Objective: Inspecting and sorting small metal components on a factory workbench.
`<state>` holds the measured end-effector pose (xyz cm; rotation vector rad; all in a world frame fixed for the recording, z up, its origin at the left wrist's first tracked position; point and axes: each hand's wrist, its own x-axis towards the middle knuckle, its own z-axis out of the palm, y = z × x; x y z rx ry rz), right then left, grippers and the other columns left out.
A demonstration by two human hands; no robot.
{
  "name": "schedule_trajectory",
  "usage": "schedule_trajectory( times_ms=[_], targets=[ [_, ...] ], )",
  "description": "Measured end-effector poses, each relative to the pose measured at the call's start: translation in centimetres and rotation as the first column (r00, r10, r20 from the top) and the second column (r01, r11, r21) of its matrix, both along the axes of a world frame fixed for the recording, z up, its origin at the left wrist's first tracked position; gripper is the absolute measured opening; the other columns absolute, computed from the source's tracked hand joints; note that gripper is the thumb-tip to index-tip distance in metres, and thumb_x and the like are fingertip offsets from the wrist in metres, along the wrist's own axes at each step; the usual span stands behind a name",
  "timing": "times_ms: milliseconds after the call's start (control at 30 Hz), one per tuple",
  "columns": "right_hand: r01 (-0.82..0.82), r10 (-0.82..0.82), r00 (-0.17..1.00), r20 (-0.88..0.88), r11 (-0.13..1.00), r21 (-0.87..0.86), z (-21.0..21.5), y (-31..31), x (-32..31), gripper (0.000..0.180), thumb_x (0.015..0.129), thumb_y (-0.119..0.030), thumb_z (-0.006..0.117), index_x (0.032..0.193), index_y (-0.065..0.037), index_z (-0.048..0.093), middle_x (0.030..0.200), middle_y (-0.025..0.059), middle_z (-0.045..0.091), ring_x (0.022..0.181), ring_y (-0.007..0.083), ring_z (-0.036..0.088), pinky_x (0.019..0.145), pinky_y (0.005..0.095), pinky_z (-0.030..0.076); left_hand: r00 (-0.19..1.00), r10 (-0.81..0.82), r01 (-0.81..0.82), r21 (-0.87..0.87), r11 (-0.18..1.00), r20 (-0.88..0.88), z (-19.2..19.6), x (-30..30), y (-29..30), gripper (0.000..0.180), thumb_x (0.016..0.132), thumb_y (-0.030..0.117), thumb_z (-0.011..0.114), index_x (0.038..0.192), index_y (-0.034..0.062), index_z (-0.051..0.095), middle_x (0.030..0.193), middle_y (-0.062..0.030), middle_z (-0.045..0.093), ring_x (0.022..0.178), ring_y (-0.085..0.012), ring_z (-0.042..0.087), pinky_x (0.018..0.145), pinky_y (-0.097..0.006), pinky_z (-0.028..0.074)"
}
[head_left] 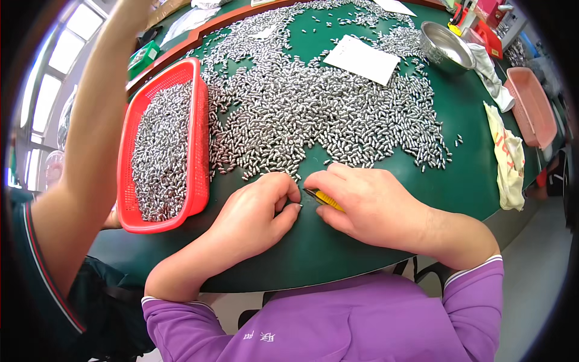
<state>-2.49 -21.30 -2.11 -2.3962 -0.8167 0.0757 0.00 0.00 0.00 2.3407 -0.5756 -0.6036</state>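
My left hand (262, 202) is closed in a pinch just above the near part of the green table. A tiny silvery metal piece (300, 206) shows at its thumb tip, mostly hidden by the fingers. Close by on the right, my right hand (368, 202) is wrapped round a yellow-handled tool (327, 200). The tool's dark metal end points toward the left hand; whether it is a knife or a cutter I cannot tell. Beyond both hands spreads a wide heap of small silvery metal pieces (325, 114), short and rounded.
A red plastic basket (202, 151) full of the same pieces stands at left, beside a co-worker's arm (99, 114). White paper (362, 59) lies on the heap. At right are a metal bowl (446, 47), a yellowish cloth bag (508, 158) and a pink basket (532, 108).
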Motion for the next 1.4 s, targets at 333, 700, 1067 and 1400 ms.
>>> schedule_trajectory(
  times_ms=[333, 700, 1067, 1400],
  targets=[
    [-0.019, 0.018, 1.0, 0.019, 0.997, 0.078, -0.35, 0.4, -0.42, 0.019, 0.081, -0.013, 0.064, 0.097, -0.006, 0.055, 0.086, 0.0094, 0.059, 0.076, 0.0277, 0.065, 0.065, 0.0395, 0.053, 1.0, 0.004, -0.004, -0.032, 0.999, 0.011, -0.22, -0.05, 0.2, 0.013, 0.081, 0.005, 0.067, 0.083, 0.0015, 0.055, 0.072, -0.0064, 0.05, 0.062, -0.0169, 0.05, 0.057, -0.033, 0.043],
    [-0.007, 0.005, 1.0, 0.019, 0.995, 0.102, -0.44, 0.53, -0.67, 0.01, 0.083, -0.013, 0.061, 0.087, -0.006, 0.055, 0.08, 0.0104, 0.057, 0.07, 0.0294, 0.064, 0.06, 0.0412, 0.053, 0.999, 0.04, -0.041, 0.079, 0.996, 0.022, 0.3, -0.26, -0.28, 0.017, 0.08, 0.012, 0.068, 0.079, 0.0011, 0.055, 0.071, -0.0112, 0.057, 0.064, -0.0262, 0.059, 0.059, -0.039, 0.047],
    [0.017, -0.012, 0.999, -0.03, 0.985, 0.171, -0.98, 0.7, -0.46, 0.011, 0.082, -0.015, 0.062, 0.086, -0.006, 0.058, 0.08, 0.0103, 0.057, 0.07, 0.0308, 0.063, 0.061, 0.042, 0.053, 0.996, 0.072, -0.077, 0.116, 0.99, 0.043, 0.41, -0.56, -0.46, 0.018, 0.081, 0.014, 0.069, 0.078, 0.0019, 0.056, 0.07, -0.0119, 0.06, 0.064, -0.028, 0.062, 0.059, -0.04, 0.048],
    [0.012, 0.007, 0.993, -0.118, 0.987, 0.158, -0.7, 0.84, -0.42, 0.013, 0.082, -0.016, 0.061, 0.089, -0.005, 0.06, 0.084, 0.0126, 0.06, 0.074, 0.0335, 0.063, 0.067, 0.0454, 0.053, 0.998, 0.065, -0.067, 0.129, 0.989, 0.021, 0.46, -0.49, -0.46, 0.017, 0.082, 0.014, 0.068, 0.078, 0.0018, 0.057, 0.074, -0.0152, 0.063, 0.07, -0.0327, 0.065, 0.063, -0.043, 0.05]
  ],
)
